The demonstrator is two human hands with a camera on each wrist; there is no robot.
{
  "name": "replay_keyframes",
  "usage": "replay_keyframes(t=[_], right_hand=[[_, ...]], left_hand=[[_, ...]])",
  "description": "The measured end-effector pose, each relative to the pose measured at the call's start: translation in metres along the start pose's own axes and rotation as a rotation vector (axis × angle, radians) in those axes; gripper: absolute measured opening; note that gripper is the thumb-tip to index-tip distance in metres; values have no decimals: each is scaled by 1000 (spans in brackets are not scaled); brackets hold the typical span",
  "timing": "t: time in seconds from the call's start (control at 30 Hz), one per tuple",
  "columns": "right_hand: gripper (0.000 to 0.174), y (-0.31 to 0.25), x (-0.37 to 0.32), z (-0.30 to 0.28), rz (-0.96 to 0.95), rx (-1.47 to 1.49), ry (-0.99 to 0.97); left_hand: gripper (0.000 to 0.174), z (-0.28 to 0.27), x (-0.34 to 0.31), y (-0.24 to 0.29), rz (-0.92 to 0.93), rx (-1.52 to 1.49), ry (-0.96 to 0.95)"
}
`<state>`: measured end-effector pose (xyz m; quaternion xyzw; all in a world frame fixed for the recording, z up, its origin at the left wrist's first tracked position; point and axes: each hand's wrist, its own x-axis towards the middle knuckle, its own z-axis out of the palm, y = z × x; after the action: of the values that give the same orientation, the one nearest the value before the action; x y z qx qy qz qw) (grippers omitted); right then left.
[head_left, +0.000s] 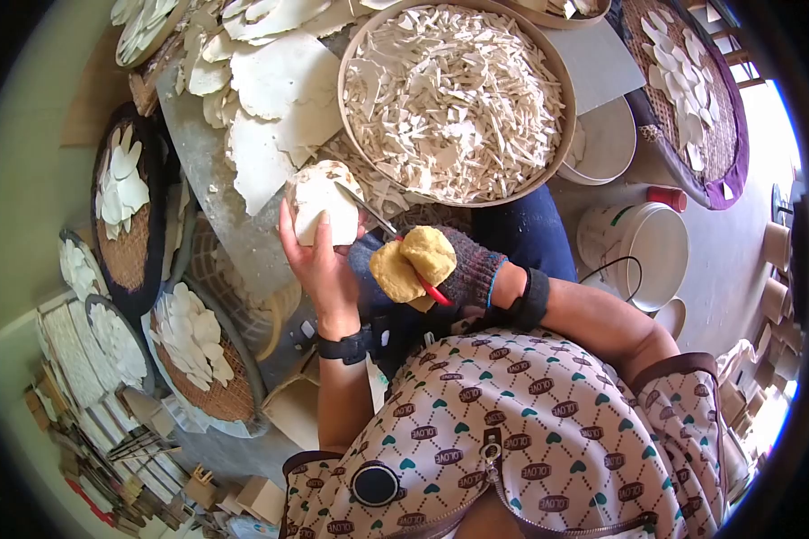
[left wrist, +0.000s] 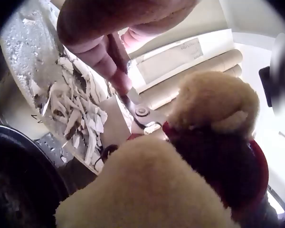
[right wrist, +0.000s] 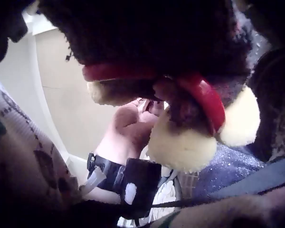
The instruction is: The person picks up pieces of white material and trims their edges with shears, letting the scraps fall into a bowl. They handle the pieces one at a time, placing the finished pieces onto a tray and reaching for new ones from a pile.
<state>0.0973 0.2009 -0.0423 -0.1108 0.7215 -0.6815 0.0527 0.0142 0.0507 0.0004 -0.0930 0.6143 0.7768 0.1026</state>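
Observation:
The bare left hand (head_left: 322, 274) holds a whitish rounded piece (head_left: 311, 211) between thumb and fingers. The right hand (head_left: 469, 268), in a dark knitted glove, grips scissors with red handles (head_left: 435, 293); yellow spongy padding (head_left: 429, 255) surrounds the grip. The blades reach the piece's right edge. In the left wrist view, fingers of the left hand (left wrist: 118, 33) are above the scissors' pivot (left wrist: 141, 111), with padding (left wrist: 147, 185) in front. The right wrist view shows the dark glove (right wrist: 156, 38) around a red handle (right wrist: 206, 102) and the left hand (right wrist: 128, 130) beyond; the piece is mostly hidden there.
A round tray (head_left: 570, 117) full of whitish strips lies just beyond the hands. Large pale sheets (head_left: 283, 76) are stacked at its left. Woven trays (head_left: 117, 251) with flat pieces stand left and far right. White buckets (head_left: 671, 247) stand at the right.

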Motion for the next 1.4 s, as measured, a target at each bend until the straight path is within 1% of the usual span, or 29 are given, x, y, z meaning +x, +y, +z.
replay_keyframes(t=[0.03, 0.13, 0.2, 0.33, 0.37, 0.4, 0.53, 0.6, 0.7, 0.73, 0.8, 0.83, 0.9, 1.0, 1.1, 1.13, 1.23, 1.33, 1.4], right_hand=[[22, 0, 0, -1, -37, -43, -15], [21, 21, 6, 5, -121, -27, 11], [21, 21, 4, 6, -6, 169, 5], [23, 30, -1, 8, 162, 153, -25], [23, 31, -2, 6, 167, 139, -26], [23, 30, -2, 5, 171, 126, -26], [23, 25, 0, 4, 56, 29, 15], [21, 21, 3, 1, 32, 77, -5], [24, 13, 9, -6, 46, 223, -64], [24, 15, 11, -4, 47, 244, -50], [17, 11, 14, -4, -92, 78, 13], [16, 7, 16, -4, -158, -8, 53], [20, 2, 14, -16, -129, -154, -40], [26, -1, 14, -17, -172, -228, -95], [31, 6, 7, -5, -181, -259, 9], [28, 8, 4, -4, -168, -239, 24], [24, 13, 2, 1, -31, -112, -28], [25, 15, 3, 0, -114, -211, -6], [24, 17, 5, 2, -8, 47, -2]], left_hand=[[61, -1, 2, 4, -29, -8, -46], [61, 0, -2, 11, -134, 0, -153], [60, -5, 0, 7, -139, 1, -140], [59, -13, 5, 5, -191, 40, -159], [59, -13, 8, 6, -208, 52, -165], [60, -12, 9, 5, -204, 44, -157], [58, -11, 10, 13, -213, 84, -184], [57, -12, 10, 17, -222, 120, -192], [56, -20, 15, 7, -92, 172, -199], [55, -21, 15, 8, -92, 204, -238], [54, -21, 15, 15, -91, 265, -317], [53, -19, 13, 19, -113, 236, -321], [50, -17, 11, 25, -154, 179, -331], [47, -17, 9, 5, 73, 121, -35], [47, -4, 1, 2, 70, 111, 69], [46, -5, 3, 0, 66, 99, 73], [45, -12, 9, 2, 3, 120, 39], [44, -14, 12, 4, 37, 182, 16], [44, -13, 14, 4, 53, 158, 11]])
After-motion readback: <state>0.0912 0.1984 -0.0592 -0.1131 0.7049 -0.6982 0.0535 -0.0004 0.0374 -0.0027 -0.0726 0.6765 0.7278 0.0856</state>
